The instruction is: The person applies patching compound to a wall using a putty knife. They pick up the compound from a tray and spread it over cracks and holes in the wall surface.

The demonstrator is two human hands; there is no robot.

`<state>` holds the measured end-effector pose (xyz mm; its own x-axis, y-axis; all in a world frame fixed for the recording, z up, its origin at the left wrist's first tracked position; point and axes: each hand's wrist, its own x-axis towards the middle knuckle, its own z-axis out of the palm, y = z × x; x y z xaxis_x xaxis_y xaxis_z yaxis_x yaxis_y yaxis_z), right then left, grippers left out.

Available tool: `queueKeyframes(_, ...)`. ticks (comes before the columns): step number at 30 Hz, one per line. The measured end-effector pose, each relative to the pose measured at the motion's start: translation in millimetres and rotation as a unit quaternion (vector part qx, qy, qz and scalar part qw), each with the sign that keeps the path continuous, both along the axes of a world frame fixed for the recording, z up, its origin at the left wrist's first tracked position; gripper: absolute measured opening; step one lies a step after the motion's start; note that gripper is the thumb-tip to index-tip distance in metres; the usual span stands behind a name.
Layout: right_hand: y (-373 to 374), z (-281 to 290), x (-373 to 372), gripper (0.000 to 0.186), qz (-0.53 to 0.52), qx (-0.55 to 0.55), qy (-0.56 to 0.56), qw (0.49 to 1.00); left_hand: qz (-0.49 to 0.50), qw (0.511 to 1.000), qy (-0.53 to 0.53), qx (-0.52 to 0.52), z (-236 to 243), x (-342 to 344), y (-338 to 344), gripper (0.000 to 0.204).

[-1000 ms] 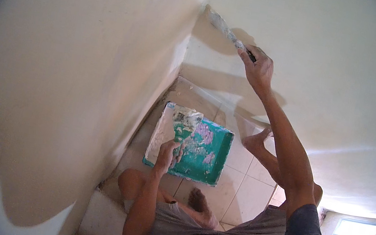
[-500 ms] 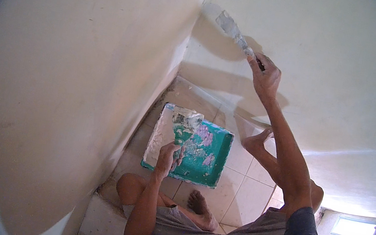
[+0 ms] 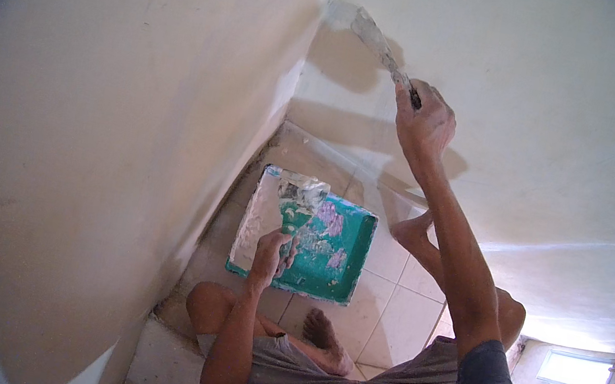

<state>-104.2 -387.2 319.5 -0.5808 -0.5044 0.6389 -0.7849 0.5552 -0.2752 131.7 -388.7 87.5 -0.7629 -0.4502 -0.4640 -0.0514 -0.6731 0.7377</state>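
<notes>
My right hand (image 3: 427,124) grips the handle of a putty knife (image 3: 375,39), raised beside the right-hand wall (image 3: 546,109) close to the corner. Its blade is smeared with pale putty and points up and left; whether its edge touches the wall I cannot tell. Low down, my left hand (image 3: 267,258) is closed around a second, wider putty knife (image 3: 301,193), with pale putty clinging to the blade. That knife is over a teal tray (image 3: 352,259), whose left part is coated in whitish putty and whose middle carries pinkish smears.
The tray stands on beige floor tiles (image 3: 404,320) between my bent legs. A cream wall (image 3: 109,120) rises close on the left and meets the other wall at the corner. My bare foot (image 3: 325,332) is just below the tray. Bright window panes (image 3: 575,371) show at lower right.
My right hand and its putty knife have shifted slightly up and left, and the blade looks more edge-on. The left hand keeps its knife over the tray; the whole view has shifted slightly.
</notes>
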Motion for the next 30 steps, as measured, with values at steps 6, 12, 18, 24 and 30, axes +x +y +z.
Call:
queueKeyframes(6, -17, -6, 7, 0.022, 0.037, -0.015, 0.014, 0.999, -0.007, 1.0, -0.007, -0.002, 11, -3, 1, 0.022)
queueKeyframes(12, -28, -4, 1, 0.022, 0.003, -0.032, 0.011, 0.999, -0.003, 1.0, -0.027, 0.004, 11, -4, 1, 0.022)
queueKeyframes(18, 28, -10, -12, 0.022, -0.028, -0.051, 0.003, 0.998, -0.018, 1.0, 0.005, -0.011, 9, -1, 0, 0.024)
queueKeyframes(24, 106, -66, 1, 0.03, -0.01, 0.027, -0.179, 0.983, 0.006, 1.0, -0.012, -0.013, 16, -2, 3, 0.024)
queueKeyframes(30, 153, -112, 52, 0.035, 0.035, 0.095, -0.315, 0.944, 0.029, 0.999, -0.025, -0.018, 19, -4, 5, 0.022)
